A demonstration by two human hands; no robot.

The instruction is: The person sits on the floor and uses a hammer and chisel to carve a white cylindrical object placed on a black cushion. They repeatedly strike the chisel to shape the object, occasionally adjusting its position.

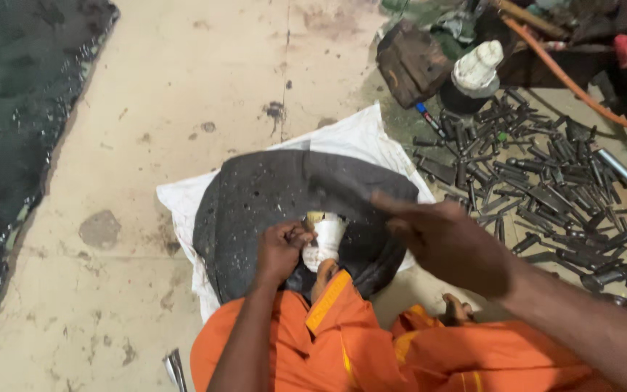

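Between my orange-trousered knees, my left hand (279, 250) pinches a small white cloth-wrapped piece (326, 239) against the black rubber inner tube (255, 196), which lies flat on a white woven sack (357, 138) spread over the concrete floor (183, 72). My right hand (448, 243) hovers above the tube's right edge, fingers loosely extended, grasping nothing. Beyond it a dark round pot (459, 98) holds a white capped bottle (478, 67), beside loose dark metal sockets and tools (546, 181).

Floor (183, 94) free left; tools (546, 181) rt.
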